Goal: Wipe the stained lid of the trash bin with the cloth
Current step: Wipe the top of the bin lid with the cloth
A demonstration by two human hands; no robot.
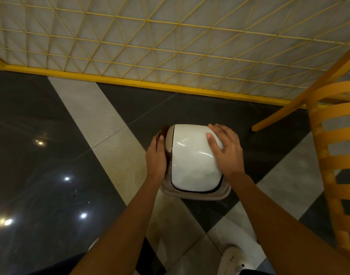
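The trash bin stands on the floor in front of me, with a glossy white domed lid [192,159] set in a beige rim [196,195]. No stain is plain on the lid's shiny top. My left hand [156,157] lies along the bin's left side, and its thumb and fingertips hold a dark brown cloth [163,130] against the rim's far left corner. My right hand [225,147] rests on the right part of the lid with fingers spread and thumb laid on the white surface. The fingers of my left hand are mostly hidden beside the bin.
A yellow wooden chair [333,155] stands close on the right, one leg [301,104] slanting behind the bin. A yellow wire-grid partition [170,56] with a solid yellow base runs across the back. The floor has dark and grey glossy tiles. My white shoe [235,259] is below the bin.
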